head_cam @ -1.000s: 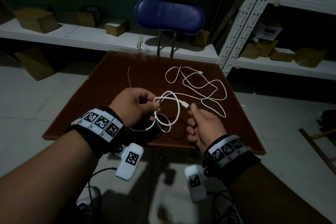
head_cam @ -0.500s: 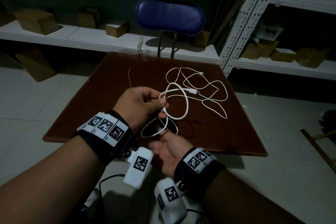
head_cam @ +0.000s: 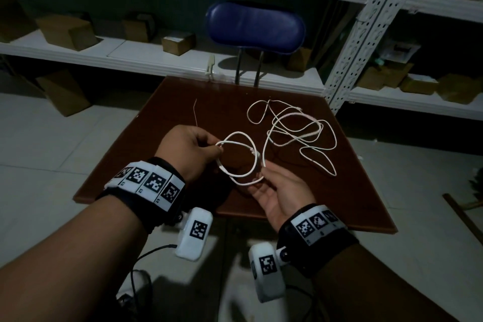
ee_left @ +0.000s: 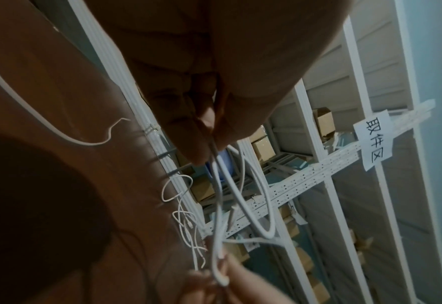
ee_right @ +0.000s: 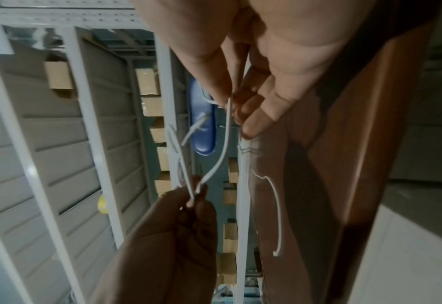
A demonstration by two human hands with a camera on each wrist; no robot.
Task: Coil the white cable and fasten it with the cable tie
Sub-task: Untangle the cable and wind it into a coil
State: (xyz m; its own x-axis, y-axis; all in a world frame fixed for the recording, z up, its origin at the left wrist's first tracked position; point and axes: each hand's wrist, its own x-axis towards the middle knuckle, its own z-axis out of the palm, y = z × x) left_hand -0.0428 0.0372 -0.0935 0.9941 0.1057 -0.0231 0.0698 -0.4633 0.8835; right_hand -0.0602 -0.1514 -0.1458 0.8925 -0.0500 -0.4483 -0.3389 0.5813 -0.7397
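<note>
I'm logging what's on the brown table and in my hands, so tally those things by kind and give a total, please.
White cable: 1, partly looped between the left hand and right hand, the rest loose on the table
Cable tie: 1, lying on the table
Total: 2

Left hand (head_cam: 187, 150) knuckles up, thumb and fingertips pinched on the left side of the white cable (head_cam: 239, 159) coil; forearm comes in from lower left. Right hand (head_cam: 279, 189) palm up under the coil's near right side, fingers curled lightly on a strand, forearm from lower right. Both wrists wear marker bands, above the table's near edge.
</note>
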